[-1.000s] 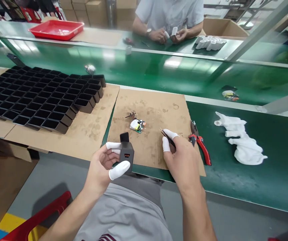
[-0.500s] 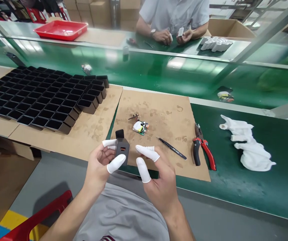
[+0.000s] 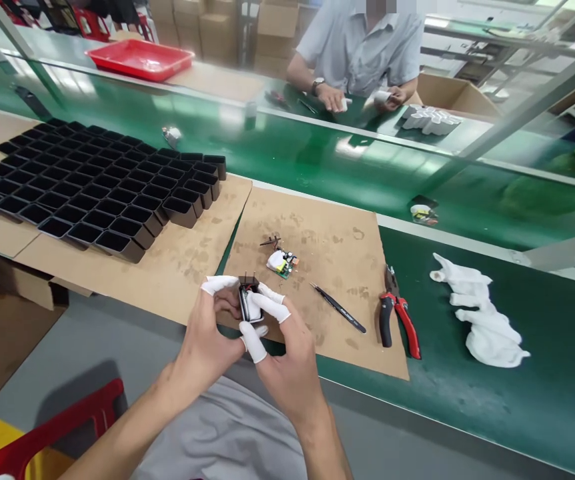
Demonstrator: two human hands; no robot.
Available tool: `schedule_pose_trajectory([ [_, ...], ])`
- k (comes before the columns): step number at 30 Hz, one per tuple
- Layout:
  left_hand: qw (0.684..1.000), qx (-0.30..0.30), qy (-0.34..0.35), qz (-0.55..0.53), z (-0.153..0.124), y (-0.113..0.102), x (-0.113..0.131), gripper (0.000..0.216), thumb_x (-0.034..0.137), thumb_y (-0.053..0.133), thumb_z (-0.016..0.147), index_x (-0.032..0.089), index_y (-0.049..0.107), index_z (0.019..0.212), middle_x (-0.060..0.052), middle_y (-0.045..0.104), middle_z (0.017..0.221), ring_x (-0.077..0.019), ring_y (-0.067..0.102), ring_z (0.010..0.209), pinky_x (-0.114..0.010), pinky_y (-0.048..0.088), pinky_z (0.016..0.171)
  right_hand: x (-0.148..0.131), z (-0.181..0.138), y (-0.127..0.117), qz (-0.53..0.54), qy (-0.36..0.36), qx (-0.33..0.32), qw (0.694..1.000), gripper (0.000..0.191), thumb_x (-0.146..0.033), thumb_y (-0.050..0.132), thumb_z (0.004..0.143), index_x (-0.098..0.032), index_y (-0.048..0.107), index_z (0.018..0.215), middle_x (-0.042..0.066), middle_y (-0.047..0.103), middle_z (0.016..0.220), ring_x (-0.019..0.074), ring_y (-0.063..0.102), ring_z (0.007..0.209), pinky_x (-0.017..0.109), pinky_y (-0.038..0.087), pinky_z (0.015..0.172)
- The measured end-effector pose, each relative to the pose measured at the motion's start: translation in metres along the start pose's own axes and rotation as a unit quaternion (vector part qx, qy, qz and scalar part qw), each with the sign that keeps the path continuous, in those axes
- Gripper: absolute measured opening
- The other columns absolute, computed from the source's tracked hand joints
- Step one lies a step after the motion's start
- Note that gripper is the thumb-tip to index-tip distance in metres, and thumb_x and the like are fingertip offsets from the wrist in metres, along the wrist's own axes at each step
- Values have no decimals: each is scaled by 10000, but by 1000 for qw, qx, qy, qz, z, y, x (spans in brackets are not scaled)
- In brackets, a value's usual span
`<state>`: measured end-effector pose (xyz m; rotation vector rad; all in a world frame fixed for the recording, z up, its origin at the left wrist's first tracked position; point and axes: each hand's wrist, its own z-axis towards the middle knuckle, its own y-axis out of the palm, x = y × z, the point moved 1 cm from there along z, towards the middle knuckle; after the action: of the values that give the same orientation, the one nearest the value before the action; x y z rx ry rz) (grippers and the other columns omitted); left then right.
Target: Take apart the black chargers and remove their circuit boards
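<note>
Between my two hands is a small black charger housing (image 3: 250, 320), its open end turned up, with white and dark parts inside and a black piece with thin pins at its far edge. My left hand (image 3: 212, 330) grips the housing from the left, white finger cots on its fingertips. From the right, my right hand (image 3: 285, 347) closes on it too, with cotted fingers at the opening and the near side. Beyond them a circuit board (image 3: 282, 263) with white and yellow parts lies on a cardboard sheet (image 3: 317, 227), a small black piece wired to it.
Black tweezers (image 3: 338, 308) and red-black pliers (image 3: 396, 310) lie to the right, then a white glove (image 3: 487, 320). Rows of empty black housings (image 3: 82, 180) stand at the left. Across the green conveyor belt (image 3: 287, 150), a person handles white pieces near a red tray (image 3: 140, 60).
The housing has been turned so that its open end shows instead of the slotted end. My right hand, apart from it before, has come in from the right and taken hold.
</note>
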<state>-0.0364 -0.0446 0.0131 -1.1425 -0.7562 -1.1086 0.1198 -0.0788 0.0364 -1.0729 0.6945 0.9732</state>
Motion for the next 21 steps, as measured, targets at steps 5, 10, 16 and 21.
schedule_pose_trajectory([
  [5,996,-93,-9,12,8,-11,-5,561,91,833,806,260,662,1312,17,692,973,-171,665,804,-287,582,750,-1,25,-19,-15,22,-18,999,659,-288,821,1006,-303,586,1620,127,719,1519,286,749,1356,465,654,1158],
  [10,991,-135,1,16,14,-17,-2,554,100,886,829,254,679,1319,13,695,984,-181,631,831,-291,556,771,1,69,-48,24,19,-267,963,708,-283,753,1050,-335,523,1718,90,672,1659,287,657,1538,512,558,1288],
  [16,980,-199,-1,-7,19,-25,0,514,76,880,857,259,691,1300,-6,707,1069,-197,675,917,-300,570,813,11,88,-61,116,99,-293,944,456,-370,733,1087,-328,716,1541,66,793,1482,263,756,1391,486,600,1238],
  [21,988,-153,4,12,16,-19,6,562,137,934,837,263,677,1320,-21,757,1117,-229,713,986,-333,593,847,9,66,-49,80,91,-131,984,426,-364,887,979,-334,777,1389,27,840,1189,201,801,1046,367,680,1009],
])
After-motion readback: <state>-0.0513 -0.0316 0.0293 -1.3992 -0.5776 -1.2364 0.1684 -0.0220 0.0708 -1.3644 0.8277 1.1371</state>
